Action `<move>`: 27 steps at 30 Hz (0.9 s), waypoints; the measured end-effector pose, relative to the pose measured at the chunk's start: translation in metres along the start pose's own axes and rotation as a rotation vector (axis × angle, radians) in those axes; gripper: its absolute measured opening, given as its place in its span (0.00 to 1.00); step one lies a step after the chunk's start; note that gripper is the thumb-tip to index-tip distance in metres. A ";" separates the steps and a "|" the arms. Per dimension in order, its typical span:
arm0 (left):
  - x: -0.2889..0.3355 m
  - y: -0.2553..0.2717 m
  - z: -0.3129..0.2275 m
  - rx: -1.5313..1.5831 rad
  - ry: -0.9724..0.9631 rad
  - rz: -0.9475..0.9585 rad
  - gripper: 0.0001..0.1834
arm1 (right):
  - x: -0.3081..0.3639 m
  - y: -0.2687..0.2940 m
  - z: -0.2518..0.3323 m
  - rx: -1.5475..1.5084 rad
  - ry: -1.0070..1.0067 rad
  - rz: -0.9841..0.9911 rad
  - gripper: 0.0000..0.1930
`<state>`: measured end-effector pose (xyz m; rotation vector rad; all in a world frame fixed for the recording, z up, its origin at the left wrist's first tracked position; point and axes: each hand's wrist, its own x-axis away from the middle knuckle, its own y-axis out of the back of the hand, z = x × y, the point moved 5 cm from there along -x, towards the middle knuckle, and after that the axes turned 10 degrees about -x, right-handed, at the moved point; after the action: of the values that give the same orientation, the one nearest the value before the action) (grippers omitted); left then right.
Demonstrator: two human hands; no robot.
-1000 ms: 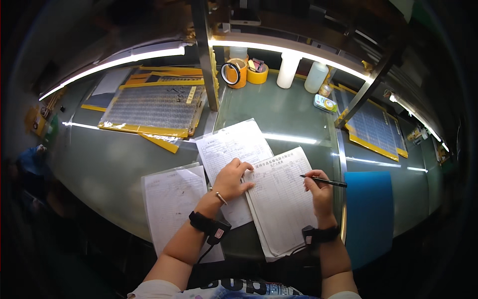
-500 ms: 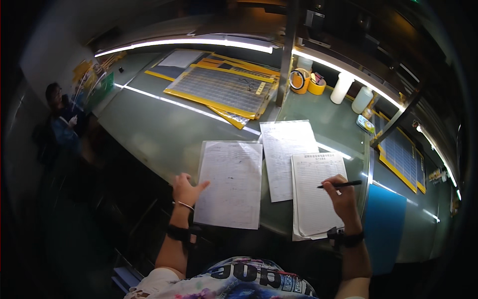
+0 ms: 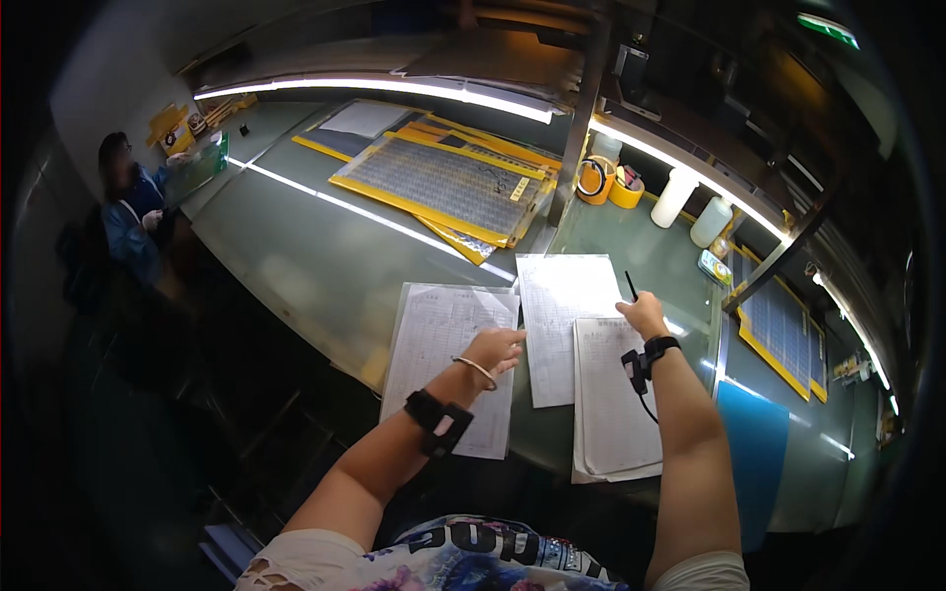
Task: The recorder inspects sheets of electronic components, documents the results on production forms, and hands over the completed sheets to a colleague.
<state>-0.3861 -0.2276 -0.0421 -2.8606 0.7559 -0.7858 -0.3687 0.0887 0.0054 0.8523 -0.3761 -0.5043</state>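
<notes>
Head view, right hand (image 3: 645, 313) gripping black pen (image 3: 631, 286), white sheets (image 3: 616, 404), left hand (image 3: 493, 351) with unclear grip

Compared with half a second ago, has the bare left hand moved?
Yes, rightward: the bare left hand is now closer to the upright grey metal post.

Ahead and left of the left grip (image 3: 496, 352), bare tabletop (image 3: 281, 222) leaves passage up to yellow-edged panels (image 3: 439, 187). Ahead of the right grip (image 3: 643, 313), a white bottle (image 3: 674, 198) blocks the way, a metal post (image 3: 581, 118) ahead-left
</notes>
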 end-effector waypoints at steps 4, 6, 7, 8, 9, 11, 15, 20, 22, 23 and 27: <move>-0.023 -0.015 -0.001 -0.236 0.093 -0.201 0.26 | 0.002 -0.012 0.006 0.037 -0.042 -0.005 0.21; -0.039 -0.015 -0.002 -0.431 -0.079 -0.204 0.23 | -0.006 -0.020 -0.003 -0.165 -0.061 0.019 0.19; -0.045 -0.016 -0.006 -0.619 -0.256 -0.213 0.20 | -0.012 -0.025 -0.007 -0.169 -0.065 0.017 0.19; -0.040 -0.025 -0.021 -0.810 -0.427 -0.345 0.13 | -0.020 -0.026 -0.017 -0.261 -0.056 0.053 0.17; -0.033 -0.034 -0.032 -0.815 -0.432 -0.328 0.13 | -0.026 -0.025 -0.025 -0.357 -0.042 0.091 0.16; 0.009 -0.043 -0.081 -1.076 -0.823 -0.541 0.09 | -0.019 -0.008 -0.012 -0.495 0.049 0.026 0.15; 0.089 -0.015 -0.157 -0.929 -1.147 -0.648 0.04 | 0.027 0.046 0.035 -0.807 0.161 0.097 0.19; 0.112 0.002 -0.179 -0.579 -0.917 -0.414 0.09 | 0.102 0.076 0.066 -0.887 0.186 0.440 0.24; 0.111 -0.005 -0.169 -0.482 -0.824 -0.330 0.10 | 0.133 0.087 0.060 -0.989 0.146 0.527 0.16; 0.108 -0.012 -0.163 -0.480 -0.826 -0.317 0.10 | 0.149 0.093 0.055 -0.983 0.146 0.509 0.13; 0.089 -0.043 -0.130 -0.494 -0.828 -0.178 0.09 | 0.196 0.104 0.019 -0.993 0.091 0.298 0.06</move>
<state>-0.3652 -0.2263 0.1201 -3.2341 0.6182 0.6773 -0.1897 0.0248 0.1212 -0.1446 -0.1242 -0.3080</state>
